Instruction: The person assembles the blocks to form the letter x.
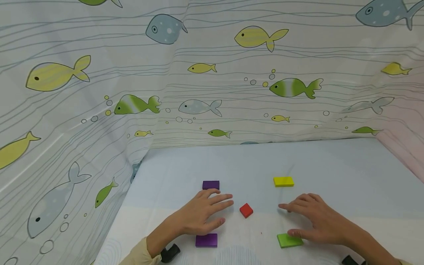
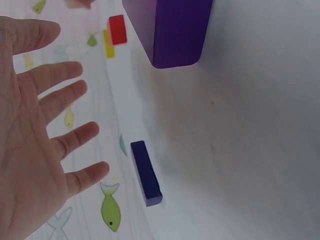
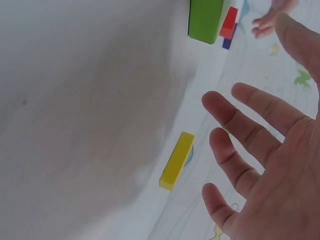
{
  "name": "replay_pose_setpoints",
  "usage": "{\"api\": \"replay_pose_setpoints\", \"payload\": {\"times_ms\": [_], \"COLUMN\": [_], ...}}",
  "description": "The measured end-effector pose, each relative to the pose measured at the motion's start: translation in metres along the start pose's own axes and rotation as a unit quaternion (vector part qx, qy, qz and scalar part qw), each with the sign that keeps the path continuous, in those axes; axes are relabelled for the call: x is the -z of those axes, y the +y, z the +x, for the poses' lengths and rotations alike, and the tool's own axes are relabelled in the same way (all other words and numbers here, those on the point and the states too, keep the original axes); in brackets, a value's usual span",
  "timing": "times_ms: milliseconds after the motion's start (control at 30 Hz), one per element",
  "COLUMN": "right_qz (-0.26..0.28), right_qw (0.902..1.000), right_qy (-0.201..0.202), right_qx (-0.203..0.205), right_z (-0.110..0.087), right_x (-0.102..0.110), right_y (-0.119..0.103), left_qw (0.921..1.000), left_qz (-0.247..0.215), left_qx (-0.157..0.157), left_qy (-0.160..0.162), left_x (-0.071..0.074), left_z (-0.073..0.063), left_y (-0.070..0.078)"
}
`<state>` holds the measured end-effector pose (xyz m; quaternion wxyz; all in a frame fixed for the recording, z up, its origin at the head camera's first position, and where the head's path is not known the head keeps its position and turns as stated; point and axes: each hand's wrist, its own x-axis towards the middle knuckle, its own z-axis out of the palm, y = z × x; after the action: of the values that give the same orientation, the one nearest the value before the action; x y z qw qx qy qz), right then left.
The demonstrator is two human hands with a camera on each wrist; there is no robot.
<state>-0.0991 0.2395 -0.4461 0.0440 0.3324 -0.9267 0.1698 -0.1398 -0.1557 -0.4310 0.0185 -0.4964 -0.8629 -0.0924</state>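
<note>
My left hand, fingers spread, hovers between two purple blocks. The darker purple block lies beyond its fingertips, and the other purple block lies nearer, below the thumb. A red block sits between the two hands, turned cornerwise. My right hand holds nothing; its fingers are loosely extended in the right wrist view. In the head view its thumb overlaps a green block, and whether they touch cannot be told. Past the right fingers lies a yellow block.
The blocks lie on a pale blue and white cloth surface. Behind and to the left hangs a fish-patterned curtain. A pink stretch of cloth is at the right. Black wrist devices show near the sleeves.
</note>
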Motion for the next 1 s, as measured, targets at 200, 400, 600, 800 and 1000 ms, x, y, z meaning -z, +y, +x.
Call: {"api": "replay_pose_setpoints", "payload": {"times_ms": [200,400,600,800,1000], "right_qz": [0.006,0.016,0.022,0.020,0.016], "right_qw": [1.0000,0.9997,0.9994,0.9991,0.9992], "right_qy": [0.000,-0.016,-0.027,-0.036,-0.034], "right_qx": [0.005,0.002,0.000,0.005,0.015], "right_z": [-0.001,0.000,0.000,0.001,-0.001], "right_x": [-0.001,-0.002,0.000,-0.001,-0.003], "right_y": [-0.001,-0.002,-0.006,-0.007,-0.007], "left_qw": [0.9998,0.9991,0.9988,0.9984,0.9980], "left_qz": [-0.010,-0.010,-0.003,-0.003,-0.001], "left_qx": [-0.005,0.005,-0.002,-0.007,-0.012], "left_qy": [-0.018,-0.040,-0.048,-0.056,-0.063], "left_x": [-0.001,0.000,-0.003,-0.004,-0.004], "left_z": [0.005,0.009,0.011,0.013,0.016], "left_y": [0.003,0.007,0.008,0.010,0.012]}}
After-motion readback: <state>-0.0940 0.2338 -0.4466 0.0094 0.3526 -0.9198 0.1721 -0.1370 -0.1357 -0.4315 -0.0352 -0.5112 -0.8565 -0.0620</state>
